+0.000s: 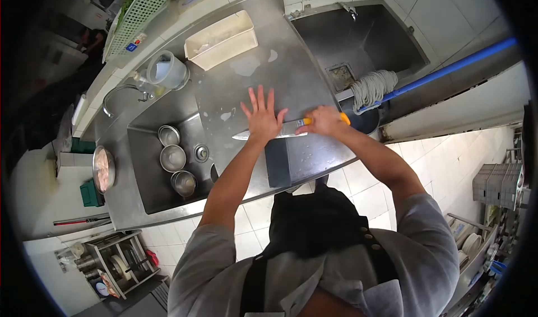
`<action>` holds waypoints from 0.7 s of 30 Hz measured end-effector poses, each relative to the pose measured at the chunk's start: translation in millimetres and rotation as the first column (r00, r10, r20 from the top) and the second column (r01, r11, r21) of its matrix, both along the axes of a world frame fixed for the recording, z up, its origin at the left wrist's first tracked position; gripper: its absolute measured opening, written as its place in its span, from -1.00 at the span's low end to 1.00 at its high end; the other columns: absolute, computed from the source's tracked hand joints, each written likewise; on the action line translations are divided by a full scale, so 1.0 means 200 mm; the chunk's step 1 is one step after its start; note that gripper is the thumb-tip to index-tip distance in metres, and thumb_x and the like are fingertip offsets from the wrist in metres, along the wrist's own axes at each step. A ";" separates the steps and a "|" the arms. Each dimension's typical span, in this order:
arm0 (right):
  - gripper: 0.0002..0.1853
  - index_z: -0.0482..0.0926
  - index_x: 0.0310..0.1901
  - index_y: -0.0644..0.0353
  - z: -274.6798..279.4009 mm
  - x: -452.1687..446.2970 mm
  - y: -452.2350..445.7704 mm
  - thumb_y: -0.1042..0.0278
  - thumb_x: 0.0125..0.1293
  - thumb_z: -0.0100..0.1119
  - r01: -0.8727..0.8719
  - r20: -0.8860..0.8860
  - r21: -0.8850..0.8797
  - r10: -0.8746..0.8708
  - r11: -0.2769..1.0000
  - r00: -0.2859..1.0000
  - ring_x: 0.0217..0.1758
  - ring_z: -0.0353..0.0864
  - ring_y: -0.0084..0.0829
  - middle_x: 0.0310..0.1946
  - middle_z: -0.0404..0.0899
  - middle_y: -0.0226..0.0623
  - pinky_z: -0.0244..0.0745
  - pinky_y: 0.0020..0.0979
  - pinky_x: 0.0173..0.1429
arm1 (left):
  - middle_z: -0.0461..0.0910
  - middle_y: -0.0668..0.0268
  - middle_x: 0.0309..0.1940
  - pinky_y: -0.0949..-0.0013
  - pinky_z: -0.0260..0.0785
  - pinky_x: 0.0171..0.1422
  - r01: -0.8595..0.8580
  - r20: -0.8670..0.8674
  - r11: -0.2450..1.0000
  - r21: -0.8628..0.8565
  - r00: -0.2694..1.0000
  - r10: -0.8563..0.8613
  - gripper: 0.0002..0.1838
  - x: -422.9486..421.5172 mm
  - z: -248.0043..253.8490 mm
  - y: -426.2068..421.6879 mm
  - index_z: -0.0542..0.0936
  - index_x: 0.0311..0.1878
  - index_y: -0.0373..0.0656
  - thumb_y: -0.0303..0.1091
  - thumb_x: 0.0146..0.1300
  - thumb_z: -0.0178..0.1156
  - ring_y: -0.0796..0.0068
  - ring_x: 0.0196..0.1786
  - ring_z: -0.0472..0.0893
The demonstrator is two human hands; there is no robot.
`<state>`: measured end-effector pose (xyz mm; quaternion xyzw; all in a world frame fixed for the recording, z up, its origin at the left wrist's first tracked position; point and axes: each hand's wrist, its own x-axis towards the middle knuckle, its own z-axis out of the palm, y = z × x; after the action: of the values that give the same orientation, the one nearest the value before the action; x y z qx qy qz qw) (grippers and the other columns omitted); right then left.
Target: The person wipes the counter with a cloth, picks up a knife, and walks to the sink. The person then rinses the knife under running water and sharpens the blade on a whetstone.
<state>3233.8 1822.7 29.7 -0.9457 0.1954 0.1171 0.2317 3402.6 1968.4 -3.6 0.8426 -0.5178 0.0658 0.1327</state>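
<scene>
A knife [289,128] with a yellow handle lies across the steel counter, its tip pointing left. My right hand [325,120] is wrapped round the handle; a bit of yellow shows at both sides of the fist. My left hand [263,115] has its fingers spread wide, with the palm over the blade; whether it presses on the metal I cannot tell. Just below the blade is a dark rectangular block [277,163], like a sharpening stone, reaching toward the counter's front edge. The blade's near side seems to overlap the block's far end.
Several metal bowls [172,158] stand in the left sink [147,188]. A cream plastic bin [221,40] and a clear bucket [168,70] are at the back. On the right, a mop [374,90] with a blue pole [448,70] lies by another sink [358,37]. A bowl of meat [103,169] sits far left.
</scene>
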 end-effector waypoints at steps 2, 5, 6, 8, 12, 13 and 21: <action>-0.18 0.68 0.03 -0.04 -0.06 -0.09 0.06 -0.62 0.00 0.17 -0.005 0.028 0.003 0.005 1.000 1.000 -0.03 0.69 -0.02 -0.15 0.70 -0.07 0.55 -0.06 0.08 | -0.06 -0.03 0.57 -0.59 -0.27 0.42 0.003 -0.018 1.000 0.007 1.000 -0.003 -0.18 -0.06 -0.02 0.06 0.25 0.49 -0.14 0.19 0.31 0.10 -0.21 0.62 -0.22; -0.17 0.68 0.07 -0.03 -0.08 -0.27 0.21 -0.61 0.02 0.16 -0.021 -0.011 0.021 0.021 1.000 1.000 0.02 0.68 -0.01 -0.07 0.69 -0.05 0.53 -0.08 0.16 | -0.06 -0.03 0.57 -0.60 -0.24 0.42 0.017 -0.082 0.995 0.102 0.997 -0.009 -0.20 -0.23 0.02 0.20 0.29 0.46 -0.16 0.18 0.30 0.12 -0.21 0.62 -0.22; -0.17 0.68 0.08 -0.02 -0.10 -0.29 0.23 -0.61 0.03 0.16 -0.026 -0.033 0.033 0.027 0.999 0.999 0.04 0.68 -0.01 -0.02 0.68 -0.05 0.52 -0.09 0.21 | -0.05 -0.02 0.57 -0.59 -0.22 0.42 0.037 -0.080 0.994 0.102 0.996 -0.029 -0.20 -0.20 0.02 0.16 0.29 0.45 -0.17 0.18 0.30 0.12 -0.21 0.62 -0.22; -0.15 0.69 0.06 -0.02 -0.03 -0.11 0.06 -0.63 0.00 0.15 0.048 -0.096 0.075 -0.041 0.996 0.995 0.07 0.66 -0.02 -0.04 0.70 -0.10 0.53 -0.10 0.20 | -0.04 -0.01 0.57 -0.57 -0.17 0.42 0.019 -0.014 0.999 0.035 1.000 -0.019 -0.22 -0.09 0.04 0.04 0.30 0.43 -0.18 0.17 0.31 0.12 -0.19 0.62 -0.20; -0.20 0.74 -0.08 0.00 0.04 -0.04 0.00 -0.62 0.00 0.16 0.034 -0.097 -0.017 -0.036 0.999 0.995 0.02 0.69 -0.06 -0.09 0.72 -0.13 0.58 -0.14 0.13 | -0.04 0.01 0.57 -0.57 -0.19 0.43 0.028 -0.007 0.999 -0.017 1.000 -0.028 -0.20 -0.04 0.01 -0.05 0.27 0.46 -0.17 0.16 0.31 0.11 -0.16 0.62 -0.18; -0.22 0.74 -0.10 0.00 -0.03 -0.14 0.07 -0.61 0.02 0.16 0.034 -0.013 -0.030 -0.034 0.999 0.999 0.01 0.70 -0.06 -0.11 0.72 -0.12 0.59 -0.16 0.10 | -0.05 0.02 0.58 -0.57 -0.21 0.43 0.031 -0.016 0.999 -0.010 0.999 -0.031 -0.19 -0.12 -0.01 0.04 0.26 0.47 -0.16 0.16 0.30 0.12 -0.16 0.62 -0.18; -0.22 0.73 -0.18 0.04 0.06 -0.07 -0.10 -0.63 0.01 0.13 0.096 -0.036 -0.141 -0.102 0.985 0.994 -0.15 0.73 -0.07 -0.35 0.72 -0.07 0.61 -0.09 -0.03 | -0.05 -0.02 0.57 -0.61 -0.21 0.39 0.057 -0.018 0.994 -0.088 0.998 -0.059 -0.12 -0.06 0.02 -0.20 0.20 0.50 -0.20 0.17 0.27 0.16 -0.16 0.62 -0.17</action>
<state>3219.8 1803.2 41.5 -0.9459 0.2549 0.1119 0.1664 3391.3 1928.9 -0.5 0.8211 -0.5374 0.0760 0.1767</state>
